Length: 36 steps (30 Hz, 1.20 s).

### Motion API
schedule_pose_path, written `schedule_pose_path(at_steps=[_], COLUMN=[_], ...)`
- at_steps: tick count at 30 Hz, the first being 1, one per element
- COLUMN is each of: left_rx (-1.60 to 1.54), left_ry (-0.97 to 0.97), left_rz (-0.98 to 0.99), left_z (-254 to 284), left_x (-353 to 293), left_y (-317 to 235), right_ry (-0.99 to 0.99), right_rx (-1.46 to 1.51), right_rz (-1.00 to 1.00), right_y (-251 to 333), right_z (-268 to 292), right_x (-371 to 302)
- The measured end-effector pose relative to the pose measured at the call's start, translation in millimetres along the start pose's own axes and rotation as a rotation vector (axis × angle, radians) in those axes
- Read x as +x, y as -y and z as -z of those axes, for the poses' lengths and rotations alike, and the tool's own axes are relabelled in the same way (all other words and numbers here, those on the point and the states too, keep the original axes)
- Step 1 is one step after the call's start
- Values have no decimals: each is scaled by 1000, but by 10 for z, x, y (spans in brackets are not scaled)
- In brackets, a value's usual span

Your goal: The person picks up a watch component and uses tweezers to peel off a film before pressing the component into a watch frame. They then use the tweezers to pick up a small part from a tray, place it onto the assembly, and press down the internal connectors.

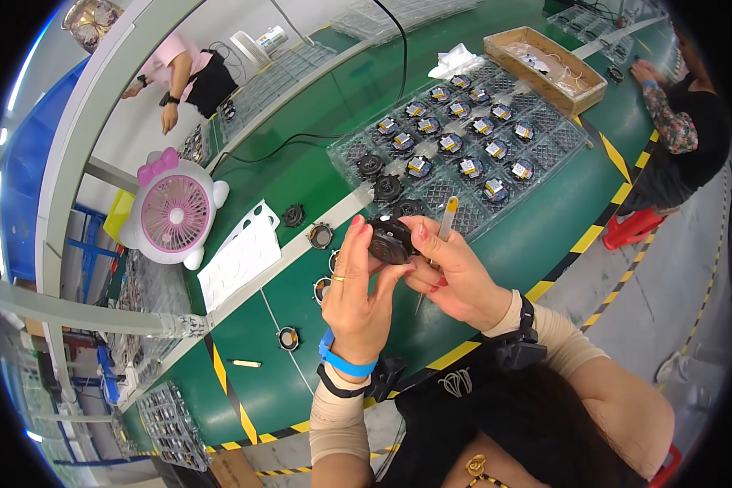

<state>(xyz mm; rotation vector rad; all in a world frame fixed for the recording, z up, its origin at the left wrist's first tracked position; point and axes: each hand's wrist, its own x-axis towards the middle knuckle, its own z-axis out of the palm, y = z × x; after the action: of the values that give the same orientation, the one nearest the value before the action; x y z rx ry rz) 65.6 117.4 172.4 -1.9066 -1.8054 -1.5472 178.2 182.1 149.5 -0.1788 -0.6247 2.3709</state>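
Head view. Both hands meet above a green bench (415,313) and hold the central object, a black round part (390,244), raised near the close end of a clear compartment tray (557,146). The fingers of the left hand (354,301) grasp the part from its left side and from below; a ring and a blue wristband show on this hand and wrist. The fingers of the right hand (464,281) are bent about a slim tool (449,218) with a yellow-tipped handle, its thin shaft pointing down toward the bench, while the fingertips meet the part's right side. The tray carries rows of round units (471,167) with pale labels, and plain black ones at its left edge. Beyond it stands a shallow wooden box (581,96). Left of the hands, loose ring-shaped pieces (288,338) lie on the bench, with a short pale stick (246,363) nearby. A white sheet with round cut-outs (240,259) lies beside a white-and-pink fan (176,215). One co-worker (179,69) is at upper left, another (687,122) at right, near a red stool (633,228).
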Motion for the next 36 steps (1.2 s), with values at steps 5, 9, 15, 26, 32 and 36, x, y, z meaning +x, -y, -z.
schedule_pose_path(at_steps=[5, 9, 15, 26, 32, 36], left_rx=[-9, 56, 72, 175, 186, 198], left_ry=[7, 7, -19, 43, 59, 56], left_rz=[-56, -96, -29, 7, 7, 18], left_z=[19, 65, 78, -67, -212, -278], left_x=[4, 33, 103, 184, 207, 235], left_y=[39, 82, 151, 395, 449, 435], right_ry=[11, 53, 75, 43, -20, -27], right_rx=[-85, -305, 59, 112, 132, 112], right_rz=[3, -20, -107, -131, -127, -120], right_y=[20, 83, 8, -119, 9, 60], right_z=[-20, 26, 49, 282, 331, 395], right_x=[5, 106, 268, 504, 528, 533])
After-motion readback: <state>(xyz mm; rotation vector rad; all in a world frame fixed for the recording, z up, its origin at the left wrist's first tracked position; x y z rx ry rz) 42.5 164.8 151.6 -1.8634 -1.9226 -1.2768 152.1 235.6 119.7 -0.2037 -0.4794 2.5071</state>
